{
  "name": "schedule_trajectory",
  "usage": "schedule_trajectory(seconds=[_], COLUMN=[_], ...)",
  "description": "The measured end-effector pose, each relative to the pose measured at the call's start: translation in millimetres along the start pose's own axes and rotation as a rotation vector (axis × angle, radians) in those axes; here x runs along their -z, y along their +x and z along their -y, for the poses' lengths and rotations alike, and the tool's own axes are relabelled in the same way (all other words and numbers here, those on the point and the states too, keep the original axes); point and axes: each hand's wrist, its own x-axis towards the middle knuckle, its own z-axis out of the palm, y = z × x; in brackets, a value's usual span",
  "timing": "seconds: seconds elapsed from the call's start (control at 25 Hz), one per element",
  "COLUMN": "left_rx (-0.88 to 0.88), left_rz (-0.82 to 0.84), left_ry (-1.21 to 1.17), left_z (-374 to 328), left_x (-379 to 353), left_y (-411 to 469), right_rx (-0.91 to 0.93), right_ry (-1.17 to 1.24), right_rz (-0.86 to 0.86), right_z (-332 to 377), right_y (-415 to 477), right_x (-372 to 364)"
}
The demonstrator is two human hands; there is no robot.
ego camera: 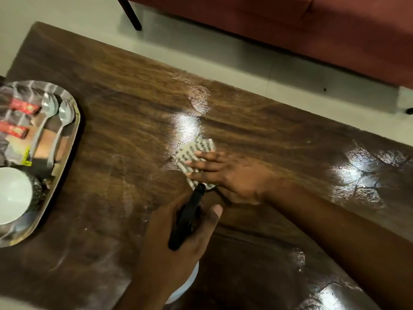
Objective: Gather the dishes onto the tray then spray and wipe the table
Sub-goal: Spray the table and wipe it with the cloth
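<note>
My right hand (pixel 230 175) presses flat on a grey-and-white checked cloth (pixel 193 153) in the middle of the dark wooden table (pixel 111 130). My left hand (pixel 178 242) grips a spray bottle with a black trigger head (pixel 187 218), its nozzle close to the cloth; the pale bottle body (pixel 187 285) shows below my palm. At the left edge stands a steel tray (pixel 67 153) holding two spoons (pixel 53 117), a white bowl (pixel 13 195), red sachets (pixel 22 107) and other small items. Wet shiny patches (pixel 187 128) lie beyond the cloth.
A red sofa (pixel 290 30) with a dark leg (pixel 131 16) stands past the table's far edge, over a pale floor (pixel 201 52). More wet glare (pixel 355 173) shows on the table's right part. Faint wipe streaks mark the near left area.
</note>
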Motion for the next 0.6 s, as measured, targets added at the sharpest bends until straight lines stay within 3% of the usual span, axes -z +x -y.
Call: schedule_trajectory(seconds=[0.04,0.12,0.24,0.32,0.36,0.44,0.6], left_rx=[0.007,0.014,0.0,-0.011,0.004,0.017,0.009], left_rz=[0.004,-0.012,-0.055,-0.081,-0.079,-0.053,-0.003], left_ry=[-0.006,-0.02,-0.016,0.012,0.006,0.01,0.028], left_z=[3,11,15,18,20,25,36], left_x=[7,20,35,43,48,55,64], left_y=[-1,-5,-10,-14,-17,-24,-35], right_rx=[-0.079,-0.405,-0.949,-1.115,-1.109,-0.923,-0.04], right_ry=[0.008,0.053,0.275,0.366,0.364,0.237,-0.053], right_rz=[-0.007,-0.147,-0.577,-0.733,-0.716,-0.5,-0.027], right_z=[-12,-35,-37,-11,9,57,98], right_y=[-13,-39,-35,4,23,48,6], right_x=[3,7,9,2,-7,-35,-74])
